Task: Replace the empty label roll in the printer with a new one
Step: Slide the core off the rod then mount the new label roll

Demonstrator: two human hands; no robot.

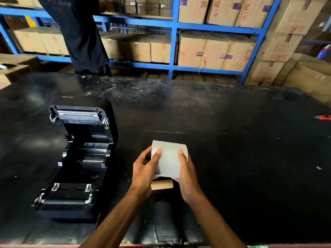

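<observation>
While both the left hand (143, 169) and right hand (188, 176) clasp the new label roll (169, 159) at lower centre, above the empty core (162, 184), loading seems next: carry it left into the open printer (78, 158).

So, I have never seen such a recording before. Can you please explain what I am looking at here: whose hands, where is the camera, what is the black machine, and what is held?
There is one picture, from a camera worn on a person's head, looking down at their own bare hands. The left hand and the right hand together hold a new white label roll above a black table. Just under it a brown cardboard core shows, probably the empty roll. On the left stands the black label printer with its lid open and its roll bay empty. A red tool lies far right. Behind, another person stands at blue shelves of cartons.
</observation>
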